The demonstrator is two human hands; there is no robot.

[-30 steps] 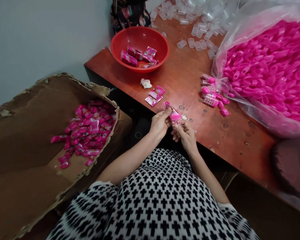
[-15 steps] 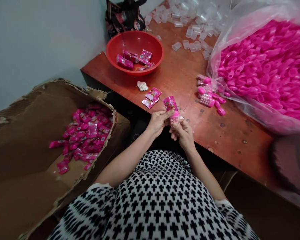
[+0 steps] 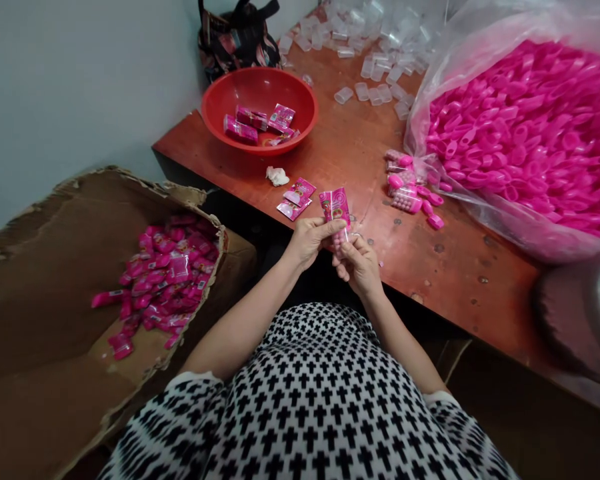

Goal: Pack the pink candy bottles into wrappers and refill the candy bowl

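Observation:
Just over the table's front edge, my left hand (image 3: 310,241) pinches a pink printed wrapper sleeve (image 3: 336,202) between thumb and fingers. My right hand (image 3: 363,267) is closed round the lower end of a small clear tube of pink candy balls (image 3: 341,247). The tube's upper part meets the wrapper and is hidden by it and by my left thumb. Left of my hands, flat pink wrappers (image 3: 300,191) lie on the wood beside a crumpled white wad (image 3: 277,176). Filled tubes with pink caps (image 3: 406,198) lie to the right.
A red bowl (image 3: 210,123) holds pink wrapper packs. Below left, a torn cardboard box (image 3: 40,300) contains many wrapped candies. A plastic bag (image 3: 415,127) of pink spoon-shaped caps, loose clear cups (image 3: 375,95) and a bucket (image 3: 570,313) stand on the table (image 3: 460,267). A dark patterned bag (image 3: 237,43) sits behind the bowl.
The whole scene has shifted slightly left as the head turned. The wrapper now shows broader, with less of the tube visible beneath it. Both hands keep their hold.

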